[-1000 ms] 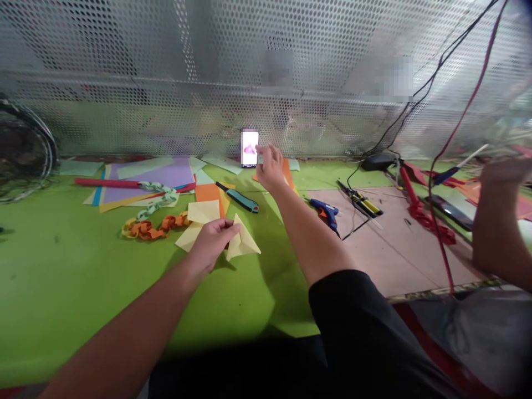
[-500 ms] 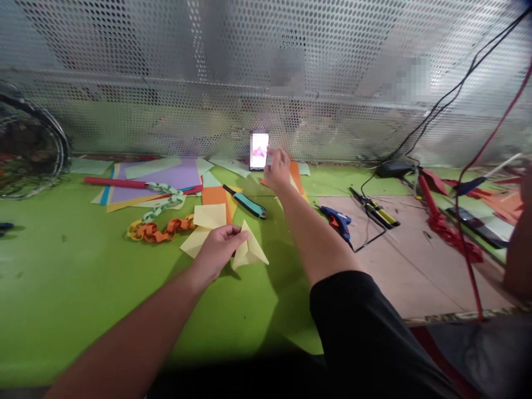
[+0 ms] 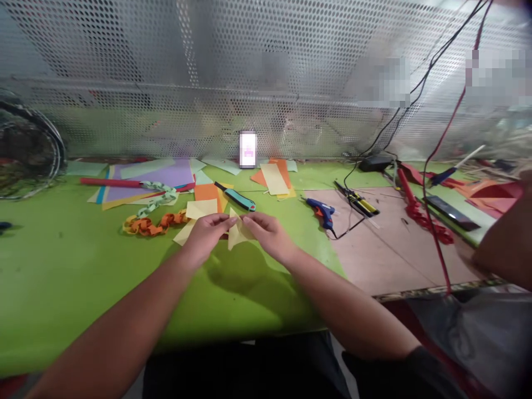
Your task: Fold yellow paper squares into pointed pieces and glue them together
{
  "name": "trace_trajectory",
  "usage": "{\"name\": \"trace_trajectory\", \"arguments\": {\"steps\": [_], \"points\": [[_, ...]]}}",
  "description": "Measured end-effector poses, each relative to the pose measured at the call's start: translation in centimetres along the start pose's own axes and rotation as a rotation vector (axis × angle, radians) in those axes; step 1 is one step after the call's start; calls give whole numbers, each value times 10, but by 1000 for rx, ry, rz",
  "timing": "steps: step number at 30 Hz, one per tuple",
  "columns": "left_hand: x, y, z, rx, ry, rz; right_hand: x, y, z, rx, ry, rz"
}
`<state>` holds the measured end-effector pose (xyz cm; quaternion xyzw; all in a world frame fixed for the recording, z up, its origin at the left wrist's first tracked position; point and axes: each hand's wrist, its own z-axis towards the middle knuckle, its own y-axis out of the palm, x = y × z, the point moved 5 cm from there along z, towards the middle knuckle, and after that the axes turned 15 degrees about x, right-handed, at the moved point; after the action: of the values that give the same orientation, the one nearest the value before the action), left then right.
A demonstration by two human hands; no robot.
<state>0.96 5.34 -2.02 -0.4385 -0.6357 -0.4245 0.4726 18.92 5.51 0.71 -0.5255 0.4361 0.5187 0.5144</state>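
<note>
From where I stand, 2 hands meet over the green tabletop (image 3: pixel 112 310), with a folded pale-yellow paper (image 3: pixel 233 237) between them, above the green surface. The left hand (image 3: pixel 203 235) pinches its left side between thumb and fingers. The right hand (image 3: pixel 272 235) has its fingers bent close together at the right side, thumb against the paper; I can't tell how firmly they grip.

Flat yellow sheets (image 3: pixel 201 208) lie just beyond the left hand, and a teal-handled tool (image 3: pixel 239 198) rests behind the right fingers. To the left curls a paper chain (image 3: pixel 155 227) in green, yellow and orange. A lit phone (image 3: pixel 248 151) stands upright by the perforated panel (image 3: pixel 166 119). Over to the right lies a blue glue gun (image 3: pixel 323 212), well apart from the folded paper.
</note>
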Motion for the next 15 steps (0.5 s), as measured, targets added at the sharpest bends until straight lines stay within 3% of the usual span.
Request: {"name": "trace_trajectory", "arguments": {"steps": [2,15], "points": [[0,-1,-1,-4,-1,13,0,-2,-2,-6,-42,5],[3,2,-8,-25,5,47,14,-6,4,34,25,31]]}}
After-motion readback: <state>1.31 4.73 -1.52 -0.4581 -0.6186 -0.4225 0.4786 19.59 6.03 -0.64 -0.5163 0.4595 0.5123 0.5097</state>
